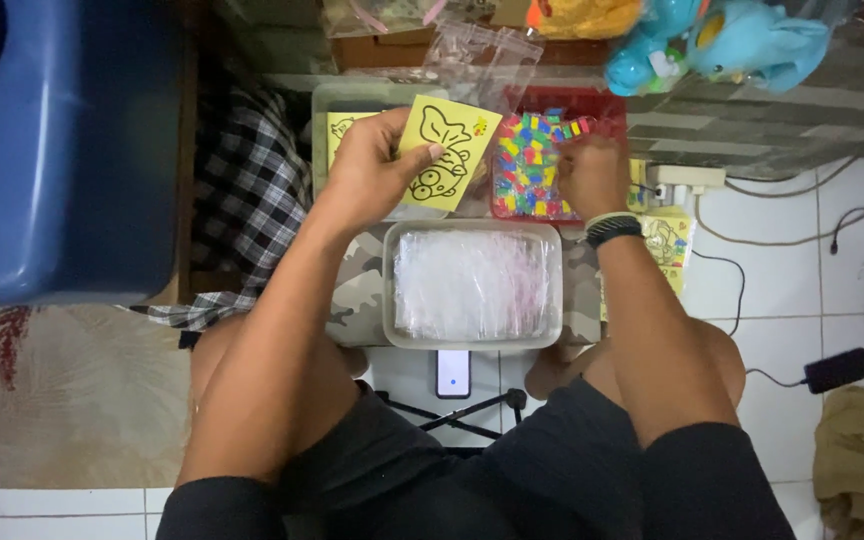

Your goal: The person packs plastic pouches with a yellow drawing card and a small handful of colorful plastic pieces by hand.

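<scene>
Fingers of the left hand [372, 165] pinched a yellow card [447, 150] with a cartoon line drawing on it. That card was thin, flat paper, held tilted above a pale tray [324, 110] that had more yellow cards inside. Just to its right sat a red tray [592, 100] full of small, bright plastic pieces [530, 165]. Curled down into those pieces was the right hand [592, 175], so it was the nearer hand to them. I could not tell if it held any. Nearer the body sat a grey tray [552, 330] of clear, shiny plastic bags [467, 285].
</scene>
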